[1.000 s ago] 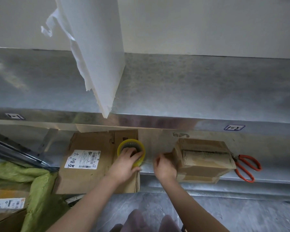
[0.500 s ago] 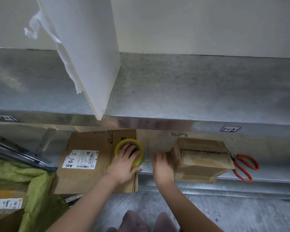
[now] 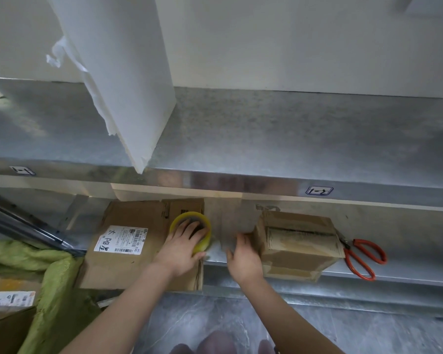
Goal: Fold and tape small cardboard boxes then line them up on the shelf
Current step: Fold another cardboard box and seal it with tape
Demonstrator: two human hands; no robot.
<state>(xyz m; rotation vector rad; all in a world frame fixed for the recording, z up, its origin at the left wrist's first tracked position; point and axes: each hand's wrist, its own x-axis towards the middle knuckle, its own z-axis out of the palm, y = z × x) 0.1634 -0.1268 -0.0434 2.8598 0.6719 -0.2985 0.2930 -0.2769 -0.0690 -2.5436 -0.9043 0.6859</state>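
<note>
Lower shelf (image 3: 409, 267): we note a small box (image 3: 299, 245) at its near edge, top seam already taped, long axis running left to right. Scissors (image 3: 363, 258) lie just right of it. The right hand (image 3: 243, 258) is nearer, fingers loosely straight against the box's left end, clasping nothing. The left hand (image 3: 186, 247) grips the tape roll (image 3: 182, 221), fingers in its core, over flat cardboard (image 3: 136, 218). The box lies right of both hands. We judge the next strip runs rightward from the roll; whether tape already spans the gap, we cannot tell.
</note>
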